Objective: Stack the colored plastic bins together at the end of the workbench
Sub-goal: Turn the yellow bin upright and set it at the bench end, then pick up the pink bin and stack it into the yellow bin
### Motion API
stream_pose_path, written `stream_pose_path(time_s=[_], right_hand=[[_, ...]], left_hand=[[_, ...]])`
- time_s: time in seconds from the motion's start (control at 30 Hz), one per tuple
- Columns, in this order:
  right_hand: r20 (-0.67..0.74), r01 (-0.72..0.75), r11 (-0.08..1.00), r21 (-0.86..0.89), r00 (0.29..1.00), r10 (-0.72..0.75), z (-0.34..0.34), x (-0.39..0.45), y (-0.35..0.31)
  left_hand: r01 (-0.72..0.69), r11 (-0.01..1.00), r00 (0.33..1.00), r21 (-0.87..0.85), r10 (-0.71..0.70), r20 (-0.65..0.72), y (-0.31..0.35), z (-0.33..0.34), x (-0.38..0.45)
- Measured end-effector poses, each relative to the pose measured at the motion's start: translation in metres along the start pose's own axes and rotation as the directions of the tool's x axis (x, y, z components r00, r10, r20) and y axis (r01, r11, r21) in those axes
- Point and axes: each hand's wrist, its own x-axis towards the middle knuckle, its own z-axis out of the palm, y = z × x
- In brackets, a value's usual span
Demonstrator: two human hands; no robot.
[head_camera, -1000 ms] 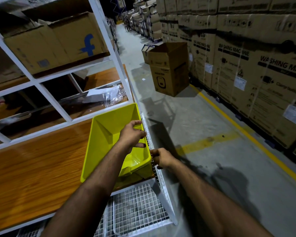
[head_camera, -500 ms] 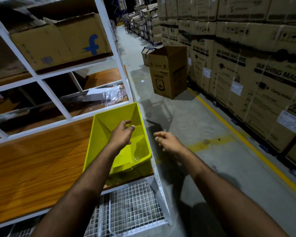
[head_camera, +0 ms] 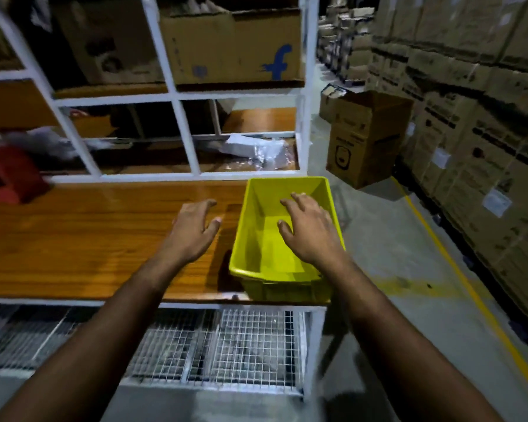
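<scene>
A yellow bin [head_camera: 282,239] sits at the right end of the wooden workbench [head_camera: 89,239], its near wall at the bench's front edge and its right side close to the bench's end; it looks like more than one bin nested together, since a second rim shows below the top one, though the blur makes that uncertain. Far left on the bench lies a red bin [head_camera: 9,175], blurred and well apart from the yellow one. Behind the bench rises a white metal rack [head_camera: 177,95] whose upright bars cross the view; on its upper shelf stands a cardboard box [head_camera: 235,47] with a blue letter on it, and on the lower shelf behind the bars lies crumpled clear plastic wrapping [head_camera: 256,150]. Under the bench hangs white wire mesh [head_camera: 226,345]. To the right, on the grey floor, an open cardboard carton [head_camera: 366,138] stands near a wall of stacked cartons [head_camera: 476,117], with a yellow floor line [head_camera: 457,269] running beside them. The left hand [head_camera: 195,229] hovers palm down over the bare wood just left of the yellow bin, fingers loosely spread and holding nothing. The right hand [head_camera: 310,229] is held over the bin's open interior, fingers apart and slightly curled, empty; whether it touches the bin cannot be told.
</scene>
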Motion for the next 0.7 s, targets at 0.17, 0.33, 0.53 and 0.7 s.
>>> stream_pose_path(time_s=[0.17, 0.33, 0.53, 0.7], right_hand=[[0.008, 0.065, 0.981, -0.184, 0.998, -0.065, 0.037, 0.007, -0.103], [0.06, 0.142, 0.967, -0.21, 0.989, -0.132, 0.085, 0.022, -0.227], [0.138, 0.267, 0.95, -0.161, 0.959, -0.246, 0.142, 0.038, -0.371], [0.2, 0.355, 0.929, -0.11, 0.923, -0.329, 0.192, 0.054, -0.466]], left_hand=[[0.115, 0.992, 0.993, 0.054, -0.114, -0.022, -0.107, -0.036, -0.043], [0.196, 0.974, 0.981, 0.116, -0.195, -0.017, -0.227, -0.091, -0.092], [0.312, 0.938, 0.95, 0.15, -0.306, -0.067, -0.354, -0.172, -0.158], [0.343, 0.914, 0.939, 0.217, -0.328, -0.103, -0.444, -0.222, -0.186]])
